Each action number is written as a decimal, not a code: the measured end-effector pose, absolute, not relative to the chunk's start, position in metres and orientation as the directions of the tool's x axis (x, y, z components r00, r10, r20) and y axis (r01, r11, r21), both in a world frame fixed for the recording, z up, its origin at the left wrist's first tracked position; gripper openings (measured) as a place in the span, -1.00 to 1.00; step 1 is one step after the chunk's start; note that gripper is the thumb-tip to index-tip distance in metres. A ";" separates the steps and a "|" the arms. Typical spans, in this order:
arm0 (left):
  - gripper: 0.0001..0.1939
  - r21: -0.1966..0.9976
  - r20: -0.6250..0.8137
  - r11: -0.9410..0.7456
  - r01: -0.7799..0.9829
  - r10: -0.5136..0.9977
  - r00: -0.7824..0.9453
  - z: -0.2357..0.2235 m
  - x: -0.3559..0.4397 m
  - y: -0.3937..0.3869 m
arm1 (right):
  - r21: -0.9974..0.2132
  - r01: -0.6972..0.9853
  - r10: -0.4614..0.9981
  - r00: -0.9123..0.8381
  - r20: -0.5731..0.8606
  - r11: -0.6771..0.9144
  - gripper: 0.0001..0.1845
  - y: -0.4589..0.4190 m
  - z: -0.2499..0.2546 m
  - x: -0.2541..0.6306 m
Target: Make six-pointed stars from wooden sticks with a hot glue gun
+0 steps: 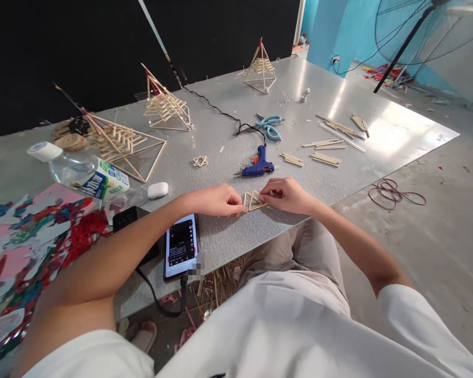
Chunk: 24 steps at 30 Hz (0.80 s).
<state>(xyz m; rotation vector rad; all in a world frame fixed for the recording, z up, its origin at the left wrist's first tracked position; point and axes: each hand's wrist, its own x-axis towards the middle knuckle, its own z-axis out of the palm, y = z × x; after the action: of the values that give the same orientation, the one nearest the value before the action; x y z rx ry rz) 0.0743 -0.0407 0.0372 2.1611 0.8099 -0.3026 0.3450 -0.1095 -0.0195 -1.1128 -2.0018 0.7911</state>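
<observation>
Near the table's front edge lies a small frame of thin wooden sticks, with triangles in it. My left hand pinches its left corner, fingertips pressed together. At the right side of the frame, my right hand has thumb and fingers closed on the sticks. Just beyond my hands a blue hot glue gun with an orange trigger lies on its side. A small star of sticks rests farther left. Bundles of short sticks lie to the right of the glue gun.
Pyramid-shaped stick frames stand along the back. Teal-handled scissors lie behind the glue gun by its black cord. On the left are a plastic bottle, a white earbud case, a plugged-in phone and colourful scraps.
</observation>
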 end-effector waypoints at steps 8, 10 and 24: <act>-0.61 0.557 -0.330 -0.482 0.676 0.618 0.713 0.053 0.059 -0.025 | -0.244 0.297 0.383 -0.751 0.538 0.923 -0.76 -0.098 -0.009 0.363; -0.65 0.547 -0.327 -0.483 0.684 0.629 0.706 0.052 0.058 -0.024 | 0.042 0.221 0.179 -0.874 0.451 0.974 -0.77 -0.090 -0.008 0.366; -0.78 0.587 -0.424 -0.425 0.689 0.564 0.709 0.043 0.058 -0.029 | -0.011 0.245 0.222 -0.859 0.462 0.970 -0.60 -0.071 -0.017 0.377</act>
<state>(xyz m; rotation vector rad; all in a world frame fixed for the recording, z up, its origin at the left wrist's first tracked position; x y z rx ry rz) 0.0576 -0.0290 0.0431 2.1403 0.9492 -0.2067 0.3774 -0.0712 -0.0172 -0.3317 -2.6422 -0.0664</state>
